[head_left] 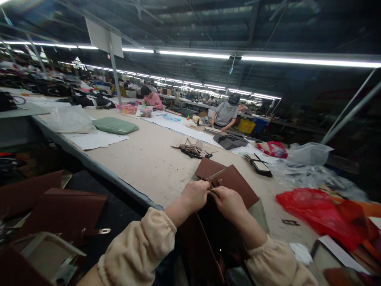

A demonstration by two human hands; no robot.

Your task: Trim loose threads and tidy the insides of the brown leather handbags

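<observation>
"Brown bag panel [241,184] just beyond your left fingers [204,186] and right fingers [218,193]: finished?"
"Underway, I judge: both sets pinch a small part [210,190], too hidden to name; what's left I can't tell."

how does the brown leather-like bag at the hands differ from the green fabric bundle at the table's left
The brown leather-like bag has straight-edged panels; the flat green fabric bundle has rounded corners. The left hand and right hand pinch at the brown bag, while no hand touches the green bundle.
</observation>
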